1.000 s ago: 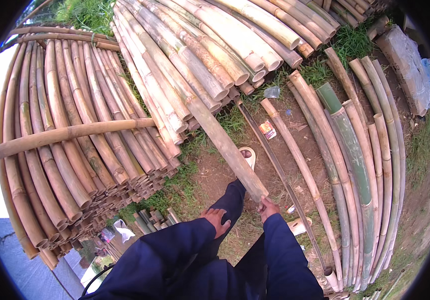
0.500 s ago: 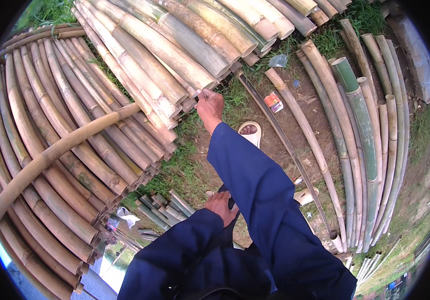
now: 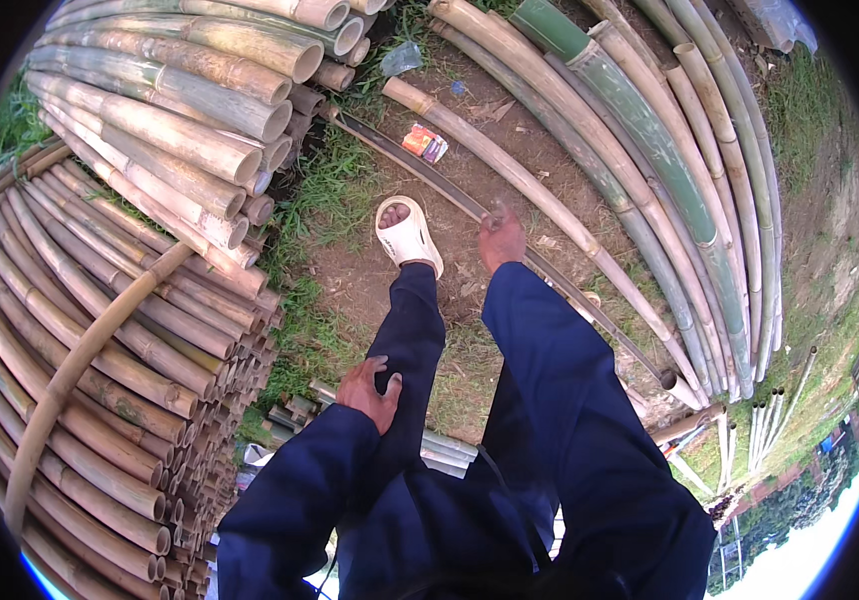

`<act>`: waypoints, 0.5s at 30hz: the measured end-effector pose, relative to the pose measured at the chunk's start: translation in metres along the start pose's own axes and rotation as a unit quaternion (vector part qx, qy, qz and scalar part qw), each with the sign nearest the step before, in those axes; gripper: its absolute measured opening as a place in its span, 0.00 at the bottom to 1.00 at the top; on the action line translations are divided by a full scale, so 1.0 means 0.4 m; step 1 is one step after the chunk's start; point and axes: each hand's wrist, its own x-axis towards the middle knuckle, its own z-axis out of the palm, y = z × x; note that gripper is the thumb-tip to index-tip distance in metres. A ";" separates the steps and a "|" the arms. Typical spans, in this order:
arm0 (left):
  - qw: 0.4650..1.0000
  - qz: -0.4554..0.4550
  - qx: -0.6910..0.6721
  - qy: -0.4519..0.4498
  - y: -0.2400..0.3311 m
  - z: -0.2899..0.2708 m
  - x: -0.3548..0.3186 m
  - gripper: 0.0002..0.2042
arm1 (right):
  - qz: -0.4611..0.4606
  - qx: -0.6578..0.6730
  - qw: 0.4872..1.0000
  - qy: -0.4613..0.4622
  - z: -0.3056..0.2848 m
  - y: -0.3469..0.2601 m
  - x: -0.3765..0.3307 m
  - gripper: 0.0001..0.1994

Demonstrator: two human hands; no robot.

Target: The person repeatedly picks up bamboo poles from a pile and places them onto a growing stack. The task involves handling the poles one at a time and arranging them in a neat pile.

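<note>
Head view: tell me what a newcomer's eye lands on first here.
First, the stacked bamboo poles filling the left side, cut ends facing the middle, with more long bamboo culms fanned along the ground at right. Next, the person's right hand reaching down onto a thin dark split strip lying across the bare dirt. The left hand rests on the blue-trousered leg above a white sandal.

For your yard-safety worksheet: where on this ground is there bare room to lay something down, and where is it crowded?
Bare dirt lies between the white sandal and the stacked bamboo ends. Grass above is also free. Right of the right hand, bamboo poles crowd the ground.
</note>
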 end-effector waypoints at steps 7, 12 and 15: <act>0.991 0.053 0.121 0.014 0.037 0.091 -0.046 0.17 | -0.100 -0.468 0.878 0.006 -0.342 0.510 0.167 0.32; 0.987 0.014 0.157 0.016 0.065 0.147 -0.066 0.21 | -0.169 -0.460 0.871 0.013 -0.309 0.601 0.233 0.18; 0.984 0.002 0.176 0.004 0.082 0.156 -0.073 0.21 | -0.179 -0.441 0.879 -0.021 -0.348 0.612 0.204 0.20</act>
